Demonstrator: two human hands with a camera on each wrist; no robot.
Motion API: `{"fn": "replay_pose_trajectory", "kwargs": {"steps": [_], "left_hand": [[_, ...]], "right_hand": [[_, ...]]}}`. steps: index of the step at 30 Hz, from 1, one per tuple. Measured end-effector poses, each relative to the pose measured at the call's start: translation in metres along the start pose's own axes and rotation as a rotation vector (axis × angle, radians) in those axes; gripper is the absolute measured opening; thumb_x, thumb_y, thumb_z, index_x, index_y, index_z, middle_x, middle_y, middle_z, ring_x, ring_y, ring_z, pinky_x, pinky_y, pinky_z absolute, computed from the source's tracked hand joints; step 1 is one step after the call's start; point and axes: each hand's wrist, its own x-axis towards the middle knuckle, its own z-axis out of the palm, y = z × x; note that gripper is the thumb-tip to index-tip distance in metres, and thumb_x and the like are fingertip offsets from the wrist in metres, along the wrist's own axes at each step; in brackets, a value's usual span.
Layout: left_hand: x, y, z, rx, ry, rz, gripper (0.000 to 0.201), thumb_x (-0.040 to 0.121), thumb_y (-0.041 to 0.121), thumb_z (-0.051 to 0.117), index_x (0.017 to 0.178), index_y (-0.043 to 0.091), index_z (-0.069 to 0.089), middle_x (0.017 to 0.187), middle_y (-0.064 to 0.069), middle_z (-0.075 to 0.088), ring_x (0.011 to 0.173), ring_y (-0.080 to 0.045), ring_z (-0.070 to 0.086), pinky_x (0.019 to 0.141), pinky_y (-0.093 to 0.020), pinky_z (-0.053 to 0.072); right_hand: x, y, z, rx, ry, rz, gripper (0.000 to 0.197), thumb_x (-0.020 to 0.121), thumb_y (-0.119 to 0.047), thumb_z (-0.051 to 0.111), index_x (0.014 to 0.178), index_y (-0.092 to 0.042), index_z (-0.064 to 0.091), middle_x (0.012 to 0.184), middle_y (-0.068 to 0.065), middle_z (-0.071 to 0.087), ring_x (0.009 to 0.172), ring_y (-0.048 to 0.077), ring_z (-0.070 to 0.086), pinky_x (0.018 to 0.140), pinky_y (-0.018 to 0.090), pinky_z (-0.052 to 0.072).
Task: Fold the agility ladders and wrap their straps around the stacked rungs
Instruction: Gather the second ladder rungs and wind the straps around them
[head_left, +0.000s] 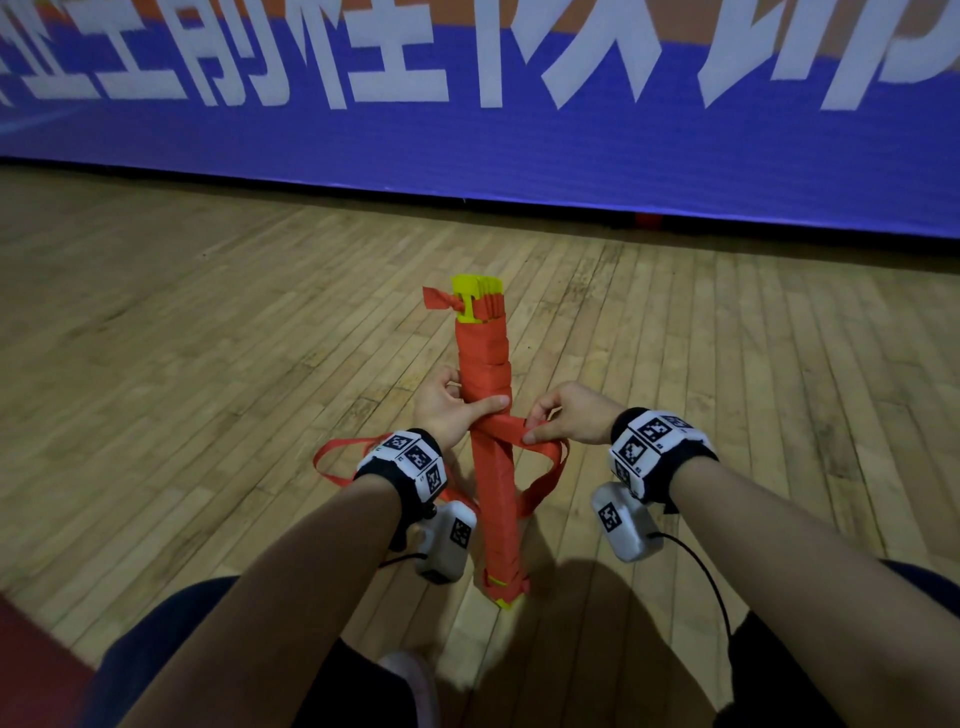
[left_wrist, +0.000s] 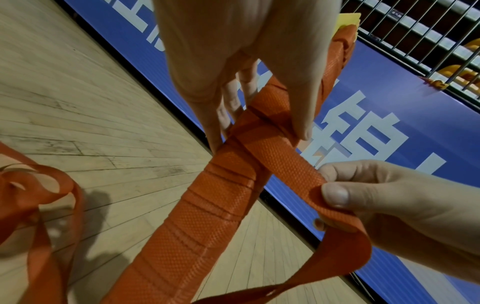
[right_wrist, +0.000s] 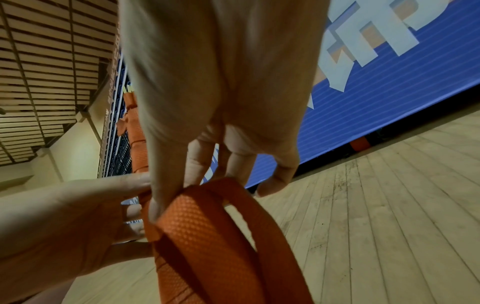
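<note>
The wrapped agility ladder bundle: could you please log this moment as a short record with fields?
bundle: stack of yellow plastic rungs wound in orange woven strap, standing upright on the wooden plank floor
top end: yellow rung tips bare above the wraps
left hand: grips the bundle at mid-height, thumb pressed across the wraps
right hand: pinches the loose orange strap just right of the bundle
slack: a strap loop trails to the left, another hangs below the right hand
backdrop: blue banner with white lettering

Yellow rung stack (head_left: 480, 301) upright on floor, wound in orange strap (head_left: 491, 478), loose loops trailing
</note>
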Motion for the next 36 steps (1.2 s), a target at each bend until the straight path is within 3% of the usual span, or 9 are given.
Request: {"fn": "replay_pose_trajectory", "kwargs": {"steps": [5, 8, 12, 16, 19, 22, 25, 32, 36], "left_hand": [[0.0009, -0.0005, -0.0012, 0.003, -0.011, -0.001, 0.043, 0.067, 0.022, 0.086, 0.088, 0.017, 0.049, 0.087, -0.002, 0.066, 0.079, -0.017, 0.064, 0.073, -0.027, 0.053], [0.0032, 0.0015, -0.0019, -0.028, -0.009, 0.014, 0.042, 0.069, 0.019, 0.085, 0.083, 0.020, 0.046, 0.082, 0.001, 0.064, 0.072, -0.012, 0.062, 0.067, -0.022, 0.051], [0.0072, 0.0004, -0.0017, -0.050, 0.015, 0.011, 0.044, 0.067, 0.017, 0.086, 0.081, 0.020, 0.045, 0.086, -0.004, 0.065, 0.077, -0.020, 0.064, 0.077, -0.034, 0.054], [0.0072, 0.0001, -0.0022, -0.033, 0.018, 0.025, 0.043, 0.068, 0.021, 0.086, 0.083, 0.021, 0.046, 0.083, 0.000, 0.065, 0.073, -0.015, 0.064, 0.074, -0.028, 0.054], [0.0081, 0.0003, -0.0032, -0.020, 0.044, 0.029, 0.043, 0.068, 0.023, 0.086, 0.086, 0.019, 0.047, 0.081, 0.002, 0.063, 0.074, -0.015, 0.063, 0.077, -0.032, 0.054], [0.0078, 0.0009, -0.0043, -0.006, 0.058, 0.026, 0.046, 0.068, 0.025, 0.086, 0.092, 0.015, 0.048, 0.081, 0.005, 0.062, 0.074, -0.014, 0.062, 0.081, -0.034, 0.054], [0.0072, 0.0009, -0.0051, -0.004, 0.060, 0.023, 0.048, 0.067, 0.025, 0.086, 0.095, 0.014, 0.048, 0.081, 0.004, 0.062, 0.076, -0.016, 0.063, 0.083, -0.036, 0.054], [0.0079, 0.0008, -0.0064, -0.003, 0.085, 0.024, 0.043, 0.067, 0.023, 0.086, 0.083, 0.019, 0.046, 0.080, 0.003, 0.062, 0.075, -0.016, 0.062, 0.083, -0.038, 0.054], [0.0091, 0.0008, -0.0063, -0.010, 0.078, 0.013, 0.045, 0.066, 0.024, 0.087, 0.082, 0.022, 0.045, 0.084, -0.001, 0.063, 0.082, -0.022, 0.064, 0.085, -0.041, 0.054]], "right_hand": [[-0.0001, 0.0027, -0.0007, 0.077, -0.073, -0.016, 0.008, 0.087, -0.020, 0.067, 0.080, -0.016, 0.064, 0.073, -0.006, 0.061, 0.070, 0.003, 0.055, 0.071, 0.014, 0.043], [0.0001, 0.0025, -0.0019, 0.180, -0.073, -0.051, 0.012, 0.087, -0.015, 0.066, 0.076, -0.018, 0.062, 0.074, -0.004, 0.062, 0.069, 0.001, 0.057, 0.074, 0.013, 0.045], [0.0021, 0.0017, -0.0043, 0.161, 0.019, -0.063, 0.013, 0.082, -0.016, 0.071, 0.072, -0.020, 0.064, 0.072, -0.005, 0.061, 0.071, 0.004, 0.055, 0.075, 0.017, 0.043], [0.0005, 0.0007, -0.0033, 0.181, 0.091, -0.075, 0.015, 0.083, -0.018, 0.071, 0.071, -0.019, 0.063, 0.073, -0.005, 0.061, 0.073, 0.005, 0.055, 0.072, 0.014, 0.042], [-0.0017, -0.0024, -0.0016, 0.168, 0.031, -0.052, 0.017, 0.086, -0.024, 0.067, 0.070, -0.020, 0.063, 0.074, -0.003, 0.060, 0.075, 0.006, 0.054, 0.075, 0.017, 0.041], [-0.0039, -0.0046, -0.0003, 0.167, 0.019, -0.030, 0.022, 0.089, -0.025, 0.064, 0.067, -0.019, 0.062, 0.065, -0.008, 0.057, 0.059, -0.007, 0.052, 0.062, 0.006, 0.038], [-0.0043, -0.0043, -0.0009, 0.182, 0.039, -0.025, 0.026, 0.090, -0.025, 0.063, 0.065, -0.018, 0.060, 0.061, -0.010, 0.055, 0.052, -0.011, 0.051, 0.058, 0.004, 0.038], [-0.0018, -0.0035, -0.0018, 0.224, 0.006, -0.005, 0.018, 0.084, -0.024, 0.070, 0.068, -0.018, 0.064, 0.065, -0.008, 0.061, 0.063, -0.003, 0.055, 0.065, 0.008, 0.040], [-0.0012, -0.0009, -0.0031, 0.244, 0.040, 0.003, 0.020, 0.082, -0.018, 0.072, 0.066, -0.016, 0.061, 0.068, -0.003, 0.063, 0.067, 0.004, 0.058, 0.070, 0.013, 0.046]]}}
